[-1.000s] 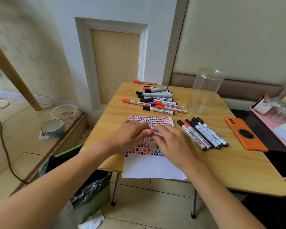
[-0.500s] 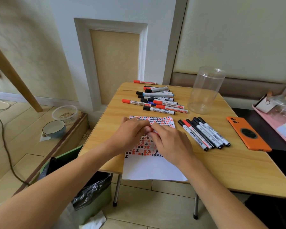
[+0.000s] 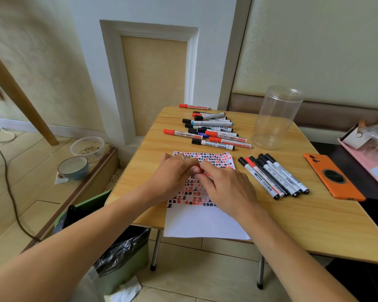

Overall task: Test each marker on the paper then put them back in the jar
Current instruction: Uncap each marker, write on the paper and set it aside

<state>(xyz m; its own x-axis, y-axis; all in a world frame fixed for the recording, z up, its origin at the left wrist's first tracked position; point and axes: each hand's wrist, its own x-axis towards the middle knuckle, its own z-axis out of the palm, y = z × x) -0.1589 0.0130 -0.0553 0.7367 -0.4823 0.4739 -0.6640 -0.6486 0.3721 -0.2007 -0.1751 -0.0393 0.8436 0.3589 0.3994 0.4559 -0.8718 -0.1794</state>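
My left hand (image 3: 175,175) and my right hand (image 3: 227,188) meet over the white paper (image 3: 203,223), which is covered in red and black test marks. Between their fingertips they pinch a red marker (image 3: 207,174); only a short red and white bit of it shows. A pile of several markers (image 3: 214,132) lies behind the paper. Another row of several markers (image 3: 273,175) lies to the right of it. The clear plastic jar (image 3: 275,116) stands upright and holds nothing at the back right of the wooden table (image 3: 303,225).
An orange phone (image 3: 334,177) lies at the table's right edge. A pink tray (image 3: 358,155) with packaging sits further right. A lined green bin (image 3: 122,253) stands under the table's left corner. Two bowls (image 3: 74,166) rest on the floor at left.
Both hands have closed in together, so less of the red marker shows between the fingers. The view has tilted slightly; nothing on the table has moved.
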